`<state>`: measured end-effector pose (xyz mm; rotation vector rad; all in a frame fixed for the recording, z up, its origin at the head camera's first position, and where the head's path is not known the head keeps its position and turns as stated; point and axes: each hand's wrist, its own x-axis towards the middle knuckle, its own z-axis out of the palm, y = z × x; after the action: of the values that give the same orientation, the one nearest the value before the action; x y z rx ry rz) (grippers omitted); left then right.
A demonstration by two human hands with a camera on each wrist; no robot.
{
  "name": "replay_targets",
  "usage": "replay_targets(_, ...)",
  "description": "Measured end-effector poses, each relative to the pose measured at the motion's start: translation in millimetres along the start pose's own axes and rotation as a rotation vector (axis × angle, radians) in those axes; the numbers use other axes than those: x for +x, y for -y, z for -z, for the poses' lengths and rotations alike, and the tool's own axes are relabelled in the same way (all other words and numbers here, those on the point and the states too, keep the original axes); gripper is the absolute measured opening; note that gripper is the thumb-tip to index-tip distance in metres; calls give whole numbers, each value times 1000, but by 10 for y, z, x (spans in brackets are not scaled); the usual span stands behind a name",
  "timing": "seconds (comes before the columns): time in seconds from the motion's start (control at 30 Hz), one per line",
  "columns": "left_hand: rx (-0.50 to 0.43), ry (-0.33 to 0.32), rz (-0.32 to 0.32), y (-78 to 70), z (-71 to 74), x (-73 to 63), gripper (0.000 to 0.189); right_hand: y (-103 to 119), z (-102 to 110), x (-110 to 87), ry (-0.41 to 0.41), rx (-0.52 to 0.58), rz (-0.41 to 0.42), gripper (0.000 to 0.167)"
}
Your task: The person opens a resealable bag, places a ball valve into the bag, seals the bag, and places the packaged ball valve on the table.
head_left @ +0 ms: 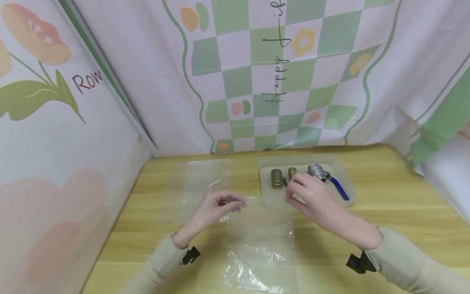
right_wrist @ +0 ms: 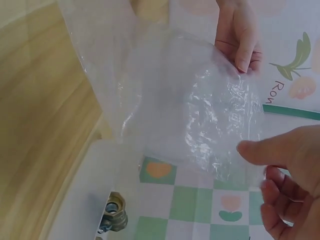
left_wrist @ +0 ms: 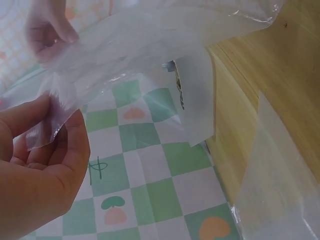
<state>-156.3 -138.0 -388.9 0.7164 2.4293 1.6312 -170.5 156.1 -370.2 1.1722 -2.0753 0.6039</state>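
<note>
Nearest the camera, a clear, thin plastic bag [head_left: 258, 249] hangs between the two hands, its lower part over the pale yellow wood-grain table [head_left: 396, 183] and its upper edge just in front of the tray. The left hand [head_left: 218, 206] pinches one upper corner between thumb and fingers; the right hand [head_left: 312, 196] grips the opposite corner, thumb on one face and curled fingertips behind. So the bag is picked up and stretched by its top edge, but it looks flat and no hardware shows inside; whether its mouth is parted cannot be told. To the left, beyond the left hand, a second clear plastic bag [head_left: 200, 175] lies flat on the table, apparently unused. Farther back, partly behind the right hand, stands a translucent white plastic tray [head_left: 350, 194]. The metal parts are all seen there, none bagged: a stubby brass fitting [head_left: 277, 179], a smaller brass fitting [head_left: 292, 172] partly covered by the hand, and a silver metal valve [head_left: 315, 171] with a blue lever [head_left: 338, 188]. By that, handling of the bag is begun and any filling is yet to be done. Behind everything hangs a green-and-white checked cloth [head_left: 236, 81].
</note>
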Motion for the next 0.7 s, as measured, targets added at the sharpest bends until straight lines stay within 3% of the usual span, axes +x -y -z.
replay_targets(0.07,37,-28,-33,-17,-14,14,17,2,3,13,-9,-16,4,43)
replay_targets(0.2,103,-83,-81,-47,-37,45,16,6,17,32,-12,-41,13,39)
replay_targets(0.4,178,-151,-99,-55,-82,89,14,2,34,31,18,-81,14,39)
replay_targets(0.53,220,-200,-120,-38,-115,114,13,-13,35,19,27,-92,25,31)
replay_targets(0.7,204,-201,-144,-43,-142,121,13,-18,36,12,29,-112,11,15)
